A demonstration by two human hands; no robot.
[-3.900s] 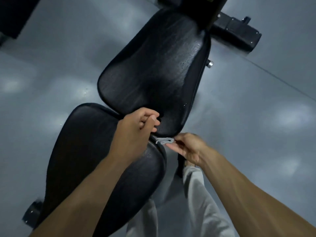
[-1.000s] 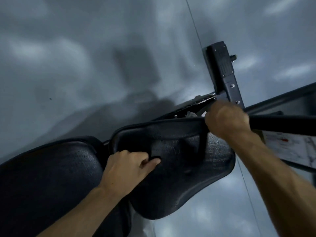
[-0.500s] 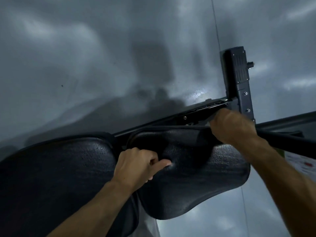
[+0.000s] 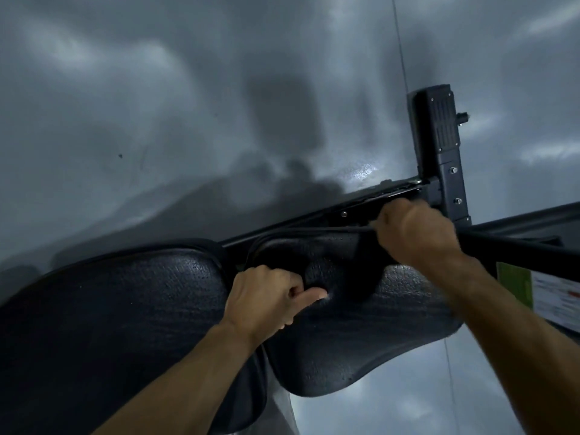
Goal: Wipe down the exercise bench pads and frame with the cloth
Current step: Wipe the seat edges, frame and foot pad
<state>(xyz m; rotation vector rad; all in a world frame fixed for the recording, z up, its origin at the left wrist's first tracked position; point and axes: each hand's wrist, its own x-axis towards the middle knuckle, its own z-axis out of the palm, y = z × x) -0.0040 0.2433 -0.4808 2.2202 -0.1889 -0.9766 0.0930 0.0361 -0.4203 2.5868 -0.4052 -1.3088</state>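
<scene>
Ur left hand [image 4: 266, 296] is clenched w/ thumb on the seat pad [image 4: 361, 324]. Right hand [image 4: 414, 230] at 2 o'clock grips at the pad edge near the frame [image 4: 445, 171]; cloth hidden, can't tell.

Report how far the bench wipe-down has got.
Done: the smaller pad shows wet droplets, so it looks at least partly wiped. In hand: the right hand is curled at that pad's far edge against the frame rail; the cloth is hidden. The left hand grips the pad's near edge. Left: the larger pad and upright frame post show no droplets.
</scene>
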